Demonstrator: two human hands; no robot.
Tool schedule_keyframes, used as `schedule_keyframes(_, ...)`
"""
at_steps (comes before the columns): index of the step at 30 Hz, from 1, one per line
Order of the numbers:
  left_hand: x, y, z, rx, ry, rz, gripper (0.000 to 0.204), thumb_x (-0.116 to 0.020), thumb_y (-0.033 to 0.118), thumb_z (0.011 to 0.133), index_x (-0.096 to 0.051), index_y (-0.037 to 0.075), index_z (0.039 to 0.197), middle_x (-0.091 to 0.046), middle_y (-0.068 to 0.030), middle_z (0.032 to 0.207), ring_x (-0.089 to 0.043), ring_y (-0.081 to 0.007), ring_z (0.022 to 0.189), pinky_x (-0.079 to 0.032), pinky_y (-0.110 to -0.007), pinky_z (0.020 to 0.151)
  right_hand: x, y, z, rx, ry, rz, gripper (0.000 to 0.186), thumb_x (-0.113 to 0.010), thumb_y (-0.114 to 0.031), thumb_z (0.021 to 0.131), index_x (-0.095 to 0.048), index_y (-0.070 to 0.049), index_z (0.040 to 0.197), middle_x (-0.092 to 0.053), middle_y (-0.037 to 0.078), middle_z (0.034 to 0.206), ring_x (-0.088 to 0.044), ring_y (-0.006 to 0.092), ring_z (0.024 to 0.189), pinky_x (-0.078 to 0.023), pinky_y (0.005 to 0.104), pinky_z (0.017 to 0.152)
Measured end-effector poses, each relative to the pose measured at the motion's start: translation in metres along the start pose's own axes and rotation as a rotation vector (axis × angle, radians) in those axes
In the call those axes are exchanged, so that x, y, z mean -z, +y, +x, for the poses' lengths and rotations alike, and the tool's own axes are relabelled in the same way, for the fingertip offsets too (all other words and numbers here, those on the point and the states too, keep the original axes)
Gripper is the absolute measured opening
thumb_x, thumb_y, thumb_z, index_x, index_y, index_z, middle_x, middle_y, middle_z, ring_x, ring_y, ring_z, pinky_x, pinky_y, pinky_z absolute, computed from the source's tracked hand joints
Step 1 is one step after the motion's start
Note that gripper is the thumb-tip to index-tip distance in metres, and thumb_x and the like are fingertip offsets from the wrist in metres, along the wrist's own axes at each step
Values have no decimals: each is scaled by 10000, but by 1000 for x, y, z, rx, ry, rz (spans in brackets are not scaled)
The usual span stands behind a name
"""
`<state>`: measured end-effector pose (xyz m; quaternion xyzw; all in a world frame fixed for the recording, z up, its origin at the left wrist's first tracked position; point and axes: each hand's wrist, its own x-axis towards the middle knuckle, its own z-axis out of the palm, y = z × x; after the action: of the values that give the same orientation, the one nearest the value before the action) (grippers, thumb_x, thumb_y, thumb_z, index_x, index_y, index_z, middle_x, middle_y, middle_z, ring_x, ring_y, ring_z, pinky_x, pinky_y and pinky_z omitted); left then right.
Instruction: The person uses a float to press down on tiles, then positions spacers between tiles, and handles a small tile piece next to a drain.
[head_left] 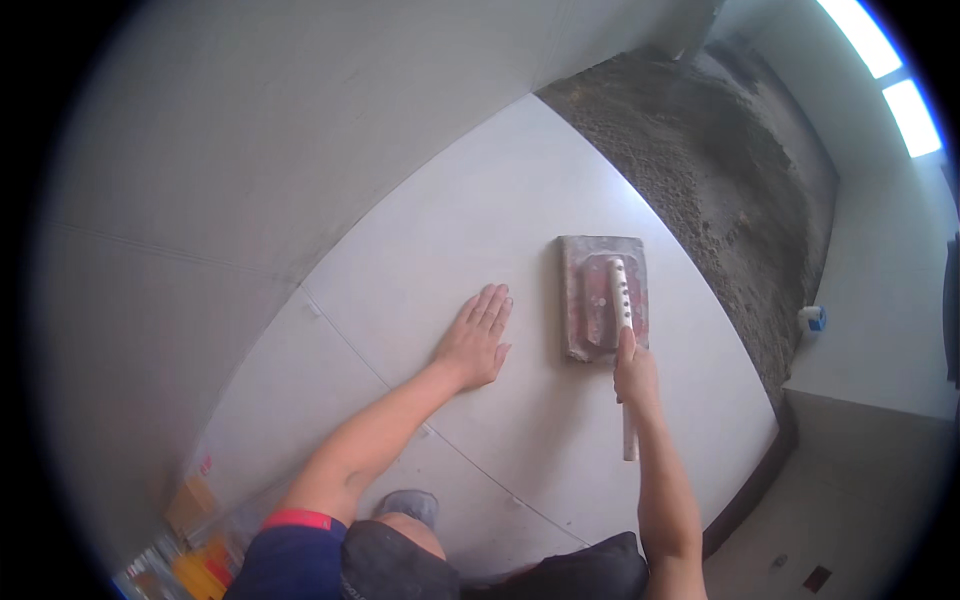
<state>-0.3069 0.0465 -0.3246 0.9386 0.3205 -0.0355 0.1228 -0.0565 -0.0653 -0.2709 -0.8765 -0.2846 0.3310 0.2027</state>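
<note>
A large pale floor tile (520,180) lies beneath both hands. My left hand (475,340) rests flat on it, fingers stretched out and holding nothing. Just to its right, a rectangular tiling float (590,320) with a worn reddish pad sits over the tile. My right hand (636,372) grips the long pale handle of this float, which runs down past my fist. Small clear spacers (428,430) stand in the joint between this tile and those nearer me.
Rough grey mortar (700,170) covers the floor beyond the tile, up to pale walls (210,150). A small white-and-blue object (812,319) is at the mortar's right edge. Yellow items and boxes (200,560) lie at lower left. My knee and shoe (405,505) are below.
</note>
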Motion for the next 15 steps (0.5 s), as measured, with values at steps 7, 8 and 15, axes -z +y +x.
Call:
schedule_keyframes(7, -10, 6, 20, 67, -48, 22, 705, -401, 306, 960, -160, -99, 1483, -132, -229, 1585, -75, -330, 1487, -46, -413, 1217, 50, -5, 16, -27, -183, 277, 645, -374, -597, 979, -636, -28, 822, -509, 27, 604, -483, 149, 499, -399, 327, 447)
schedule_keyframes(8, -12, 3, 17, 67, -64, 123, 718, -419, 288, 957, -129, -96, 1490, -110, -230, 1588, -61, -335, 1488, -39, -419, 1215, 67, -15, 10, -27, -209, 271, 635, -380, -580, 985, -618, -14, 823, -507, 23, 610, -485, 150, 507, -417, 331, 455)
schedule_keyframes(15, -11, 5, 9, 0, 102, 137, 739, -461, 222, 933, -96, -74, 1503, -72, -213, 1598, -54, -346, 1487, -63, -432, 1212, 102, 108, -104, 15, 457, 462, 648, -333, -539, 1004, -589, 16, 789, -560, 157, 634, -577, 283, 647, -457, 373, 640)
